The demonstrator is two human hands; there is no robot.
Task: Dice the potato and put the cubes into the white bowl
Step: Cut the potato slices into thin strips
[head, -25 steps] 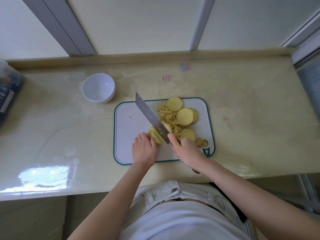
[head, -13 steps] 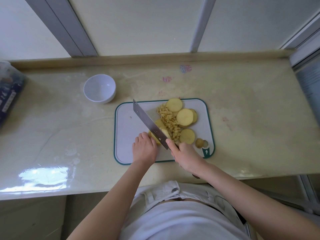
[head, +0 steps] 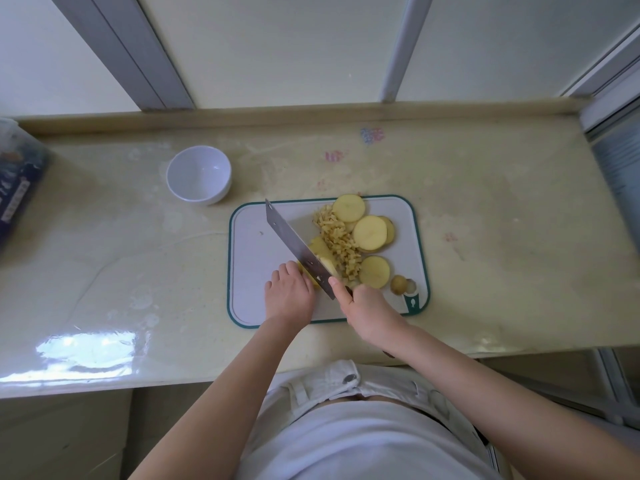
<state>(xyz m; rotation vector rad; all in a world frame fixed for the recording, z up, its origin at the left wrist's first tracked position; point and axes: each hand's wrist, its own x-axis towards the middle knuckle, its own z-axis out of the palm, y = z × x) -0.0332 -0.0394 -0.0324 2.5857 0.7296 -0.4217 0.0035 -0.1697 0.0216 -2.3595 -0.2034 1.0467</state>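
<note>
On the white cutting board (head: 256, 271) lie round potato slices (head: 370, 233), a heap of small diced potato pieces (head: 341, 245) and a potato end (head: 398, 284). My right hand (head: 367, 308) grips the handle of a cleaver (head: 296, 247), with the forefinger laid along the blade. The blade slants across the board and rests on a stack of potato slices (head: 320, 249). My left hand (head: 289, 294) holds that stack from the near left, fingers curled on it. The white bowl (head: 198, 174) stands empty on the counter, beyond the board's left corner.
A dark blue package (head: 17, 188) sits at the counter's far left edge. The counter (head: 502, 237) is pale and glossy, with a raised lip along the back wall. Its front edge runs just before my body.
The cleaver has shifted slightly left along the stacked slices between cuts. My left hand stays on the stack. Bowl and board have not moved.
</note>
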